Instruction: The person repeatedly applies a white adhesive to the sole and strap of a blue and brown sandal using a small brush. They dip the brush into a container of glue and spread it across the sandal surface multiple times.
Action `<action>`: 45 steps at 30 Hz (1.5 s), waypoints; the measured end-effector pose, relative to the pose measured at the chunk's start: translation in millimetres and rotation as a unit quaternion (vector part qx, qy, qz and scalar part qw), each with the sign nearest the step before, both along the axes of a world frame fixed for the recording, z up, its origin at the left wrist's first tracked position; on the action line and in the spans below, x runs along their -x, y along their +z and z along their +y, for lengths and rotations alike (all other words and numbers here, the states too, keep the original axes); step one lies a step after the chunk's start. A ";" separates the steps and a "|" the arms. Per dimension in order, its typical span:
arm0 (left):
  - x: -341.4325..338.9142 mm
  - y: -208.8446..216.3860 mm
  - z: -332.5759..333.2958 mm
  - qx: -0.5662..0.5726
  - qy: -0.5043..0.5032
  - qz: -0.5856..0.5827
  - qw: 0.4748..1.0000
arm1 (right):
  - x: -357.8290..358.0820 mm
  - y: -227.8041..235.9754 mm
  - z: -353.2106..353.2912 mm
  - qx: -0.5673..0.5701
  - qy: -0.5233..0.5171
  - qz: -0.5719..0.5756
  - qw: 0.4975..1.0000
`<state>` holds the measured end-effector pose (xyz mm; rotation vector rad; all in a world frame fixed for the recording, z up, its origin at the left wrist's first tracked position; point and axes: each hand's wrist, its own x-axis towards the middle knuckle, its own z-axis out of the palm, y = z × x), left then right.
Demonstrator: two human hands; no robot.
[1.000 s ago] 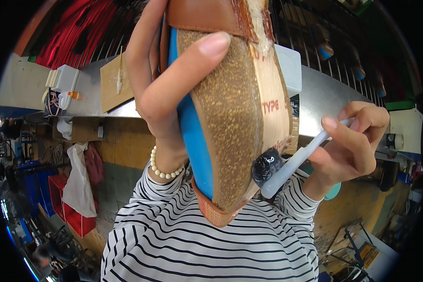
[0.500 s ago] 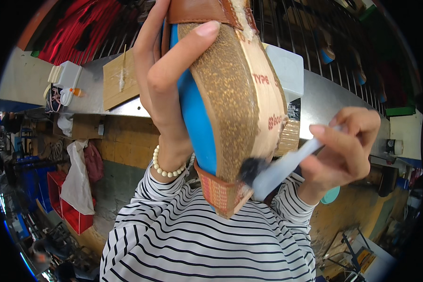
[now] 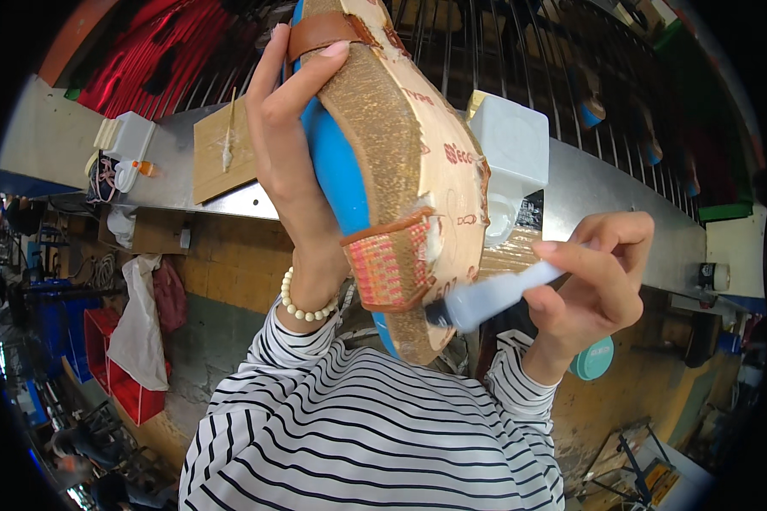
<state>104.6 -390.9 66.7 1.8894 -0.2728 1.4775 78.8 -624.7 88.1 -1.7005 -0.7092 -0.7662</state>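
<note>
My left hand [image 3: 294, 157] grips an unfinished sandal [image 3: 392, 136] from its left side, fingers wrapped round it near the brown leather strap [image 3: 322, 36]. The sandal is tilted, its pale, red-printed underside facing right and its speckled brown side edge facing me. Inside it sits a blue shoe last [image 3: 337, 166]. Round the lower end runs a pink-and-tan woven strap [image 3: 389, 266]. My right hand [image 3: 601, 277] is closed on the white handle of a brush [image 3: 507, 294]. The brush's dark bristles meet the sandal's edge just below the woven strap; motion blurs the handle slightly.
Behind the sandal runs a metal bench [image 3: 592, 204] with a white plastic container [image 3: 511, 140], a cardboard sheet [image 3: 222, 153] bearing a thin stick, and a white bottle [image 3: 128, 175]. Beyond it is a rack of metal bars [image 3: 520, 51]. A red crate [image 3: 136, 396] stands low at left.
The sandal has shifted up and left and turned to show more of its underside. My right hand moved left and slightly down, bringing the brush from above the woven strap to below it.
</note>
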 end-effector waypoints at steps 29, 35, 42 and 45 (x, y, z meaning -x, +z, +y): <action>32.0 -20.2 12.5 0.352 -0.279 0.109 0.887 | -28.4 -58.0 -71.9 0.352 -0.236 0.067 0.903; 32.8 -23.9 37.6 0.303 -0.209 0.033 0.929 | -20.7 -99.9 -84.0 0.317 -0.263 0.108 0.905; 22.0 11.7 11.2 0.215 -0.121 0.049 0.968 | -8.4 -87.8 -68.9 0.173 -0.206 0.274 0.923; 4.5 9.8 8.3 -0.017 -0.014 -0.002 1.000 | 3.2 -60.1 -51.4 0.023 -0.091 0.267 0.959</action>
